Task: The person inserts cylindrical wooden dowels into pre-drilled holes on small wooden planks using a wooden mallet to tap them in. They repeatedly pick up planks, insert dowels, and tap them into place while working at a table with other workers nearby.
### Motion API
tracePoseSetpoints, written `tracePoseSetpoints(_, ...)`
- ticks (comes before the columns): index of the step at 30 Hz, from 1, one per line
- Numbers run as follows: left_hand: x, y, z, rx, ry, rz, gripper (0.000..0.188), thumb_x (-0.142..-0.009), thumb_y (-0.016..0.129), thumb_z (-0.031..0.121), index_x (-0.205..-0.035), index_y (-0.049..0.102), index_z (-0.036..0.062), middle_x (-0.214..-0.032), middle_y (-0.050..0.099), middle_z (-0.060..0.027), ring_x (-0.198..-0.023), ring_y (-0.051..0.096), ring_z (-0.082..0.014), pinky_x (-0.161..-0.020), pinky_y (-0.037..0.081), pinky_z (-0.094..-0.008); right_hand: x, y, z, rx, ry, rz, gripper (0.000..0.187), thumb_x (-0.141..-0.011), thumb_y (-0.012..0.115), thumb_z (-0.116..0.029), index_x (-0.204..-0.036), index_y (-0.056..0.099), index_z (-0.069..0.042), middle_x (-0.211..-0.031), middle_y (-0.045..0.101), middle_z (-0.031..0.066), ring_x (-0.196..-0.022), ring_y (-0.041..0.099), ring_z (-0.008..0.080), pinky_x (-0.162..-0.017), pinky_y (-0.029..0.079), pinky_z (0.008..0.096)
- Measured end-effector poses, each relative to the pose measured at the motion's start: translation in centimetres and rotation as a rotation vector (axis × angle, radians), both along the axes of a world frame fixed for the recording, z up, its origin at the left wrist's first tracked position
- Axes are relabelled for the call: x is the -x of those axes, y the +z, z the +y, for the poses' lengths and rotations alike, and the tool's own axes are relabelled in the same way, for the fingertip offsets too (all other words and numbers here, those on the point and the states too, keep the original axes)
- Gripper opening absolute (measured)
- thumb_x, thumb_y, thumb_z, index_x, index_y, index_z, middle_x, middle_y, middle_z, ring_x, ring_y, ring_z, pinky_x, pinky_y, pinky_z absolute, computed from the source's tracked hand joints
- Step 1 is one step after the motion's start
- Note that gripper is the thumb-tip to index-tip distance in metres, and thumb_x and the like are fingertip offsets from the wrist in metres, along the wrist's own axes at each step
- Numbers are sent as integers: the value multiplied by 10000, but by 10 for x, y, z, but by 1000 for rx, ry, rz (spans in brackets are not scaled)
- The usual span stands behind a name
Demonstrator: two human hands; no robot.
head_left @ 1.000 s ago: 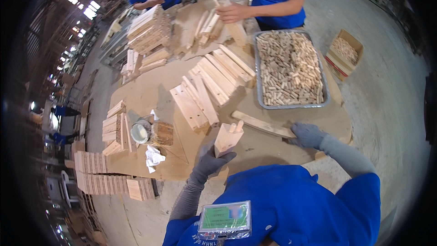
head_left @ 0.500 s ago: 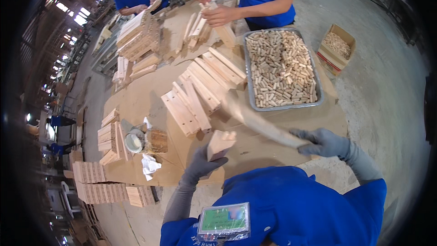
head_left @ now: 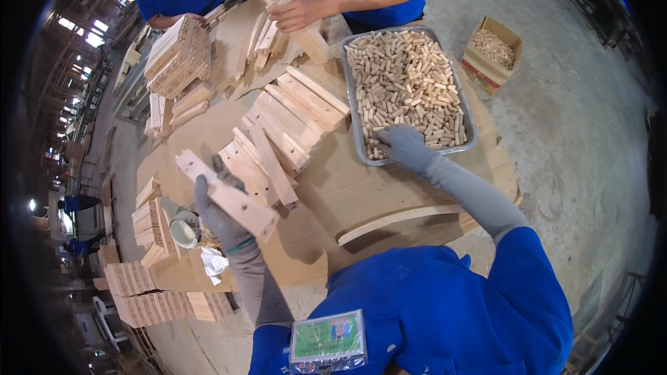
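My gloved left hand (head_left: 226, 212) is wrapped round a pale wooden block (head_left: 233, 198) with drilled holes, held tilted above the table. My gloved right hand (head_left: 406, 147) reaches over the near left corner of a grey tray (head_left: 375, 162). Its bunched fingertips touch the heap of short wooden dowels (head_left: 410, 83); what they pinch, if anything, is hidden. On the cardboard near my body lies a long wooden stick (head_left: 399, 220), its right end under my right forearm. Several drilled wooden pieces (head_left: 278, 128) lie in a row between my hands.
An open glue pot (head_left: 184, 232) and crumpled white paper (head_left: 214, 264) are on the left, beside stacked wood pieces (head_left: 147, 222). Two co-workers in blue shirts handle wood across the table. A cardboard box (head_left: 490, 55) of dowels stands beyond the tray, on the right.
The stick has left my right hand and now lies on the table. That hand has moved up to the dowels. My left hand has moved left with the block, which is now turned lengthwise.
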State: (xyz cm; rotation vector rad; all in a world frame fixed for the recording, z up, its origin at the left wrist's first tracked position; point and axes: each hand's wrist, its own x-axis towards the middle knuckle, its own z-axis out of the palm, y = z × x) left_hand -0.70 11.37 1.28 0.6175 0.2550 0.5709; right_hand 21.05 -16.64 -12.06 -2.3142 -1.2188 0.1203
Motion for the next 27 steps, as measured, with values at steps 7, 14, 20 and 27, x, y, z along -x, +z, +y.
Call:
tracePoseSetpoints(7,-36,-14,-18,87,129,73,381,-895,543,241,-1169,489,-17,-997,598,-126,-784,583,-208,-736,523,-315,-1,-3,37,286,13,-116,132,-778,565,-152,-821,647,-58,-822,644,136,-782,642,314,-687,510,402)
tracePoseSetpoints(14,-57,-34,-24,216,70,24,317,-867,575,204,-1117,484,31,-1028,590,-132,-781,599,-221,-713,548,-327,-2,4,14,231,-37,113,221,-804,563,-239,-914,596,-50,-848,639,164,-830,633,333,-724,487,453)
tracePoseSetpoints(20,-62,-26,-46,158,67,86,342,-858,583,212,-1115,489,8,-881,592,-123,-732,597,-196,-658,525,-292,-16,21,29,259,68,373,277,-775,555,-252,-938,614,-36,-942,640,199,-910,620,345,-798,478,434)
tracePoseSetpoints(27,-48,-27,-43,189,77,82,381,-849,587,239,-1109,500,-26,-800,584,-96,-716,599,-199,-659,519,-296,-25,-14,23,214,36,318,290,-773,541,-232,-959,607,-19,-963,633,218,-926,605,373,-814,463,435)
